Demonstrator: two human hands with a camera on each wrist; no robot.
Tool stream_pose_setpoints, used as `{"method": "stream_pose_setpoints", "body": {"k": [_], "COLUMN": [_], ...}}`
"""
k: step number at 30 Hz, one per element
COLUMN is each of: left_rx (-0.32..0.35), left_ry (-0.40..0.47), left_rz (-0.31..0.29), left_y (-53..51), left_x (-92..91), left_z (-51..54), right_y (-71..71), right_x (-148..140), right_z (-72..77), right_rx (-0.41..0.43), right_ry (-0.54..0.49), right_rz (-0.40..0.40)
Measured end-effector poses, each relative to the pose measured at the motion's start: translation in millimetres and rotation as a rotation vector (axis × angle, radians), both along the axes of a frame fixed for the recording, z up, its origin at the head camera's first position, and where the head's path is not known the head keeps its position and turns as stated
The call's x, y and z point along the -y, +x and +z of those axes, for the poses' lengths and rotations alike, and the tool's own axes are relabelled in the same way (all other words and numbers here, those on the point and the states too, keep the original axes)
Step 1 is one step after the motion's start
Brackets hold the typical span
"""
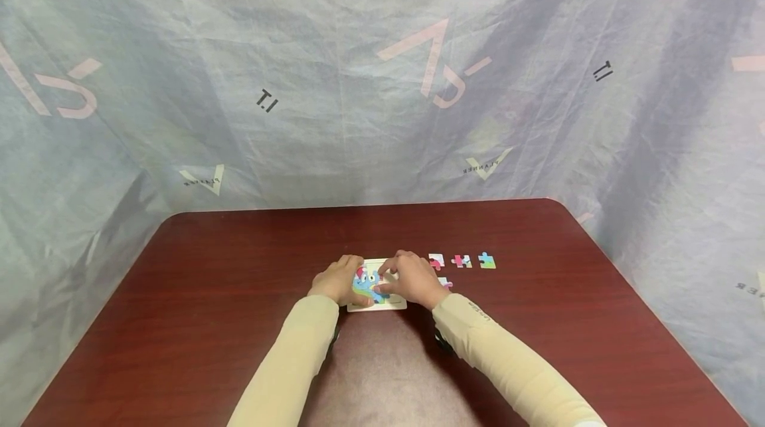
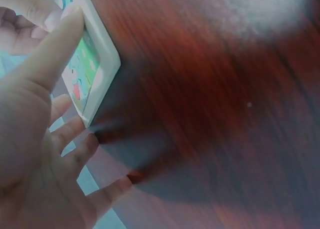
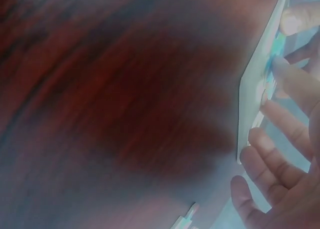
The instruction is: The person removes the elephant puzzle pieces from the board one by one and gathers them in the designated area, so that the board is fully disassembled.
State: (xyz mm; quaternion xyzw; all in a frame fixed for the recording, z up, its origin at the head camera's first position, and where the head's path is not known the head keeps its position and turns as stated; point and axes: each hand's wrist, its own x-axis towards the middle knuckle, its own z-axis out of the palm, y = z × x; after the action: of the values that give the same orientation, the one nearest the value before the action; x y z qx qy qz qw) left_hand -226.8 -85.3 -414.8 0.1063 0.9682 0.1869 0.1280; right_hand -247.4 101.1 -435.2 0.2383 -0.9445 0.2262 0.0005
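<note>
A jigsaw puzzle board point(image 1: 394, 304) with a pale rim lies flat on the table, its picture of a blue cartoon figure partly assembled. My left hand point(image 1: 339, 279) holds the board at its left side. In the left wrist view its thumb point(image 2: 67, 36) lies over the front rim, while the other fingers spread beside the corner. Over the right half of the board, my right hand point(image 1: 414, 279) has thumb and index finger bent round a blue puzzle piece point(image 3: 270, 71), mostly hidden by the fingers. Its remaining fingers point(image 3: 262, 171) lie along the board's right edge.
Right of the board lie several loose puzzle pieces: a red and white one point(image 1: 437, 260), a pink one point(image 1: 461, 260), a blue and green one point(image 1: 487, 261) and one partly behind my right hand point(image 1: 445, 282). Grey printed cloth point(image 1: 340, 115) hangs behind the dark red table point(image 1: 239, 267).
</note>
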Motion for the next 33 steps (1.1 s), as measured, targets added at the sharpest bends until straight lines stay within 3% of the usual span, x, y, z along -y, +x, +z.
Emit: {"method": "stream_pose_setpoints", "body": {"k": [11,25,33], "left_rx": [-0.040,-0.020,-0.025], "left_ry": [-0.064,-0.013,-0.034], "left_rz": [0.026,0.019,0.018], "left_y": [1.7,0.0,0.2], "left_x": [-0.6,3.1,3.6], "left_z": [1.8,-2.9,-1.5], "right_y": [1.5,2.4,1.9], "right_x": [0.5,0.8,0.8], "right_z": [1.3,4.8,3.9], "right_rx": [-0.005,0.031,0.023], "right_ry": [0.011,0.023,0.007], "right_rz": [0.003,0.000,-0.009]}}
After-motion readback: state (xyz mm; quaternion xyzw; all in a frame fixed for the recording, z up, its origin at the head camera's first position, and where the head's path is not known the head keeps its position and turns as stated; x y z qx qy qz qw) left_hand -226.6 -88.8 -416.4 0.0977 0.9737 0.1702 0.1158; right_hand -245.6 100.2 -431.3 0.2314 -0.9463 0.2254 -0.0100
